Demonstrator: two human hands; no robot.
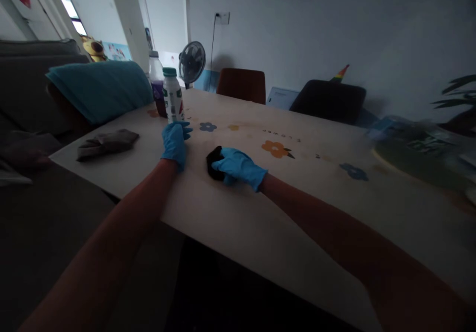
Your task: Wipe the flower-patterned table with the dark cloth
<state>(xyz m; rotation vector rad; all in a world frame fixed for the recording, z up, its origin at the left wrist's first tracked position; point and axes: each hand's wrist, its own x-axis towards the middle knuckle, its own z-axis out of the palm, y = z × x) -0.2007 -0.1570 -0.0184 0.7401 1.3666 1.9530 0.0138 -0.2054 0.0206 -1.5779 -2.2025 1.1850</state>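
- Bottle (173, 96), upper left of centre: base gripped by my left hand (174, 143), fingers wrapped.
- Black cloth (213, 162), frame centre: under my right hand (240, 167), fingers pressed together on it.

Grey cloth (107, 143) on table (282, 213); fan (192, 62), two chairs (241, 85) behind.

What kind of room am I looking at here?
Probably a home living or dining room: a table with a flower-print cover, chairs along its far side, a sofa with a teal cushion, and a small fan.
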